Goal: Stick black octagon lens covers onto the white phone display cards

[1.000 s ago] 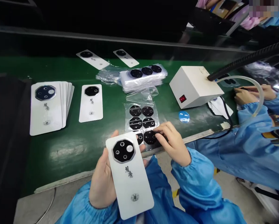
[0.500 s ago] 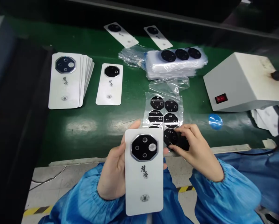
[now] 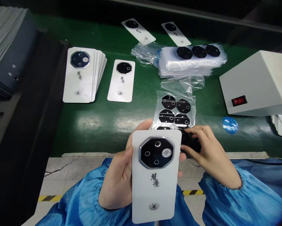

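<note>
Since the right hand (image 3: 209,147) has its fingertips (image 3: 190,133) pinched in narrow at a black octagonal pad (image 3: 184,138) on the bottom row of a clear film sheet (image 3: 156,106), fingerprints or a bent edge look like the obvious risk to me, especially if that pad gets peeled at a steep angle. Can't tell from this view whether it's actually lifted off or just being pressed. The sheet also seems to lie loose on the glossy green conveyor belt (image 3: 91,138), so a tug could drag it around, and the crinkly film won't help. Meanwhile the left hand (image 3: 118,179) holds a white card (image 3: 155,194) tilted up toward the camera, fingers wrapped behind it and thumb along its left edge. The card sits over the sheet's lower edge and hides part of that row, so a misplaced pad is a real possibility. It has a smooth face, printed black characters and an octagonal black lens plate with a shiny silver rim (image 3: 156,153). Farther up the belt sit a fanned stack of matching cards (image 3: 80,75), a bagged pile of film sheets (image 3: 192,67) and a beige box (image 3: 256,81) with a red rocker switch (image 3: 238,101).
</note>
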{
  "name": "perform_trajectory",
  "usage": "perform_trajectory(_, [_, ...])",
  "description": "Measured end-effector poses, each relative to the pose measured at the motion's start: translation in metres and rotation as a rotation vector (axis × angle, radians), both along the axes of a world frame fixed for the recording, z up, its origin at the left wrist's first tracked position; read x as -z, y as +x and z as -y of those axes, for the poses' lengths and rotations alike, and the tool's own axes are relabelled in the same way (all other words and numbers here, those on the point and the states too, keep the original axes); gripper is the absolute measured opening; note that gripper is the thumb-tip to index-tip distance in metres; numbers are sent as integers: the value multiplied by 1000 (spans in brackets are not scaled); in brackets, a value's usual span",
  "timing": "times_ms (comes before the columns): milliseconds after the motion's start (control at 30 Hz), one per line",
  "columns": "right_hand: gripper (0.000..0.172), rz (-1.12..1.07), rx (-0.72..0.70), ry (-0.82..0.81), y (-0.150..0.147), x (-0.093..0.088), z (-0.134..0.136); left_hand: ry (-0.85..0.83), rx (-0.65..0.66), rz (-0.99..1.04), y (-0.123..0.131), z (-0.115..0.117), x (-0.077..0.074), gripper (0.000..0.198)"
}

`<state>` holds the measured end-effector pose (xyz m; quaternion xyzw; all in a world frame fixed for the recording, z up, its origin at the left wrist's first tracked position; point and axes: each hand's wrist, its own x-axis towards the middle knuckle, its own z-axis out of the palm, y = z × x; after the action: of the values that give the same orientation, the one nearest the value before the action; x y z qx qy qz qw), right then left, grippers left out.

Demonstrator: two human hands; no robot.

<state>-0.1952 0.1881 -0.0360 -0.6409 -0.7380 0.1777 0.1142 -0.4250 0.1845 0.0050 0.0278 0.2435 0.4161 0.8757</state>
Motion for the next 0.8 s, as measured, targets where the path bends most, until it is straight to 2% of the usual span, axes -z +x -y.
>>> perform_trajectory(133, [39,-8,-5,-2,0,0,-1,36,8,76,-3,1,2,43])
perform_trajectory(267, [39,-23,-6,1,-1,0,-1,6,-25,-21,-1,1,-5,45])
perform_trajectory(367, [39,-29,-19,21,-1,0,0,-25,-15,-5,-1,0,-7,48])
perform_trajectory(633, [38,-43,-35,61,-3,0,0,100,7,196,-6,-3,9,49])
perform_trajectory(800, [38,-38,-49,49,-5,-1,0,136,41,237,-10,-4,11,45])
